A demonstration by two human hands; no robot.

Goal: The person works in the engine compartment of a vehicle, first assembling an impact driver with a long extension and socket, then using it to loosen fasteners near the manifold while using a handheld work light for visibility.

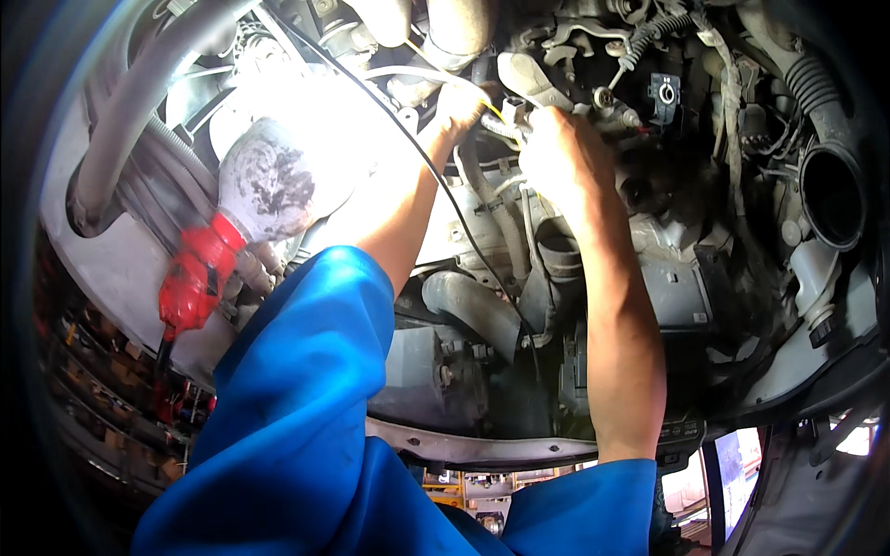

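Note:
Both my bare arms, in blue sleeves, reach deep into a car's engine bay. At its upper middle, my left hand (461,108) is beside a thin yellow strip (493,108) and a pale hose; its fingertips are hidden. Just to its right, my right hand (565,153) is closed, knuckles up, at a pale wire bundle (503,128). The fingers are curled under, so what they grip does not show. Directly beyond the right hand lies a grey elongated cover (530,79).
A glaring work lamp (269,176) with a red base (199,278) stands left of my left arm. A thin black cable (436,176) crosses my left forearm. Between the arms are a grey hose (473,306) and an open pipe (559,255). A white bottle (816,273) sits far right.

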